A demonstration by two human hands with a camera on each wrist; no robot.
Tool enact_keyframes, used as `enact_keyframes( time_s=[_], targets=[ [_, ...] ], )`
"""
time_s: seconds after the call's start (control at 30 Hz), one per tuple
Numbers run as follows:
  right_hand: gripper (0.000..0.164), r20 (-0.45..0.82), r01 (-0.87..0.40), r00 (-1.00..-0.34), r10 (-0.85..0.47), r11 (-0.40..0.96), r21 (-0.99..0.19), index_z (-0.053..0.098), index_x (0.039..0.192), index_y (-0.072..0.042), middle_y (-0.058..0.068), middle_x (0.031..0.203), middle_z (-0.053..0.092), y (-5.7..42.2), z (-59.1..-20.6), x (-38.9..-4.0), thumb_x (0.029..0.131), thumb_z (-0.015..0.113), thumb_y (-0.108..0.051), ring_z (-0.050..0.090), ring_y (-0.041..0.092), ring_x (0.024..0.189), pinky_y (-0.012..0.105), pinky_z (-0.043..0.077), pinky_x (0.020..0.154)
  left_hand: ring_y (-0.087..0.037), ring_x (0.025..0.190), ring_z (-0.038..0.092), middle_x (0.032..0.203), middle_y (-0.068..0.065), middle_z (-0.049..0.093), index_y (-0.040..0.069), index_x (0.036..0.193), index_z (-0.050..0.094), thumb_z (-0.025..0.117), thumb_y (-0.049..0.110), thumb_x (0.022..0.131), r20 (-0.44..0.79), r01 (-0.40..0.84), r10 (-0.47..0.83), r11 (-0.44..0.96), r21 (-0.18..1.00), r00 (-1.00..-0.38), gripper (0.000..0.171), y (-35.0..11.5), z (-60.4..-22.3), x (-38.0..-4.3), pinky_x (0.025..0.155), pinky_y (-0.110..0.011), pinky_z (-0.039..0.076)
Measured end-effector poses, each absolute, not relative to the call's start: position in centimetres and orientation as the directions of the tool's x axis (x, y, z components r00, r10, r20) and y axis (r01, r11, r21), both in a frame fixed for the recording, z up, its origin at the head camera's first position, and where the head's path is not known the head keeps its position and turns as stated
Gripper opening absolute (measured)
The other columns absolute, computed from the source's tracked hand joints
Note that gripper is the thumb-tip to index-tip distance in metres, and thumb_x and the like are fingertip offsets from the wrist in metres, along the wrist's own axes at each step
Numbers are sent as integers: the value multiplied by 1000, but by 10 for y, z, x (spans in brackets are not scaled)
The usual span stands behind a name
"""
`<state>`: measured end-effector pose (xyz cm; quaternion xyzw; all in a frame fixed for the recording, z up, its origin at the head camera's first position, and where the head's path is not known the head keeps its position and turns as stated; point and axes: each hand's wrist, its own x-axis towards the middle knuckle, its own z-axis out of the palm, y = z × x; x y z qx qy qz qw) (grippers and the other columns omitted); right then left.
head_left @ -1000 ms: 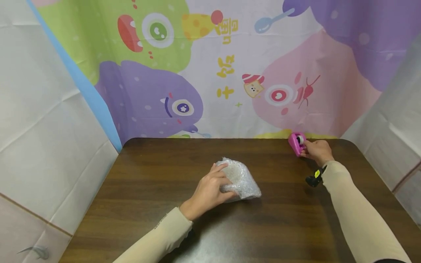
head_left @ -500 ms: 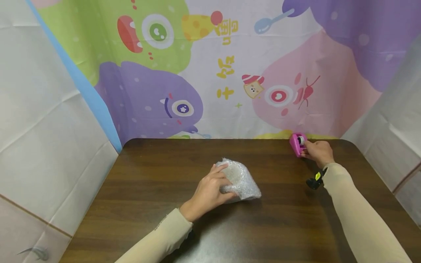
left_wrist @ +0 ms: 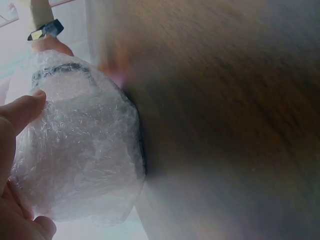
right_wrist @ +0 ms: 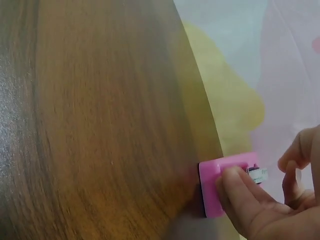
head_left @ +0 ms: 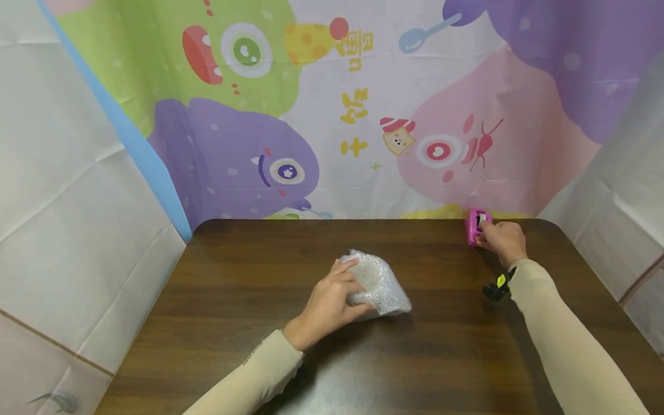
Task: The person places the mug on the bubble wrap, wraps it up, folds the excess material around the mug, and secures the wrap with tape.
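Observation:
A bundle in bubble wrap [head_left: 386, 288] lies on the table near its middle, with a pale round end showing; what is inside cannot be told. My left hand [head_left: 329, 297] holds it from the left, thumb and fingers spread round its side. Up close in the left wrist view, the crinkled wrap [left_wrist: 90, 145] shows a dark band beneath its upper part. At the far right edge of the table, my right hand [head_left: 503, 239] grips a pink tape dispenser [head_left: 472, 227]. The right wrist view shows fingers on the dispenser [right_wrist: 212, 192] and a small roll of tape [right_wrist: 257, 175] in it.
The dark wooden table [head_left: 233, 276] has rounded far corners. A cartoon-printed curtain [head_left: 353, 190] hangs right behind its far edge, and pale panels [head_left: 88, 184] stand on both sides.
The tape dispenser has turned in my right hand and shifted slightly to the right. My left hand and the bubble-wrapped bundle have stayed in place.

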<state>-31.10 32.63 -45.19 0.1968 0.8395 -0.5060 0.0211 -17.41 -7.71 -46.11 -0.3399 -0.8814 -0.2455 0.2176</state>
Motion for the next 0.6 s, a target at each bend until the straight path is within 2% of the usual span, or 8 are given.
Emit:
enact_keyframes(
  time_s=[0.2,0.33,0.6],
  targets=[
    [62,-259,367,-896,361,275,-889,52,131,8,-8,66,69,324,-446,-306,104,49,-47,72,6,61,29,64,70,-24,138,57,83,3,71,15,80,79,94,31,73,554,704,489,651,283,-674,23,-77,-461,-174,121,-53,36],
    [52,-302,384,-886,352,189,-904,54,125,5,-7,66,69,322,-444,-301,105,45,-43,71,7,59,32,64,70,-24,138,57,83,2,71,14,78,78,94,30,72,555,704,487,652,283,-674,23,-77,-462,-174,121,-53,36],
    [36,-341,395,-880,330,110,-912,57,109,-2,-6,66,68,318,-446,-289,106,40,-33,70,9,56,32,64,66,-27,137,57,83,2,71,14,79,78,94,28,72,561,711,486,636,300,-671,22,-76,-462,-174,120,-55,36]
  ],
)
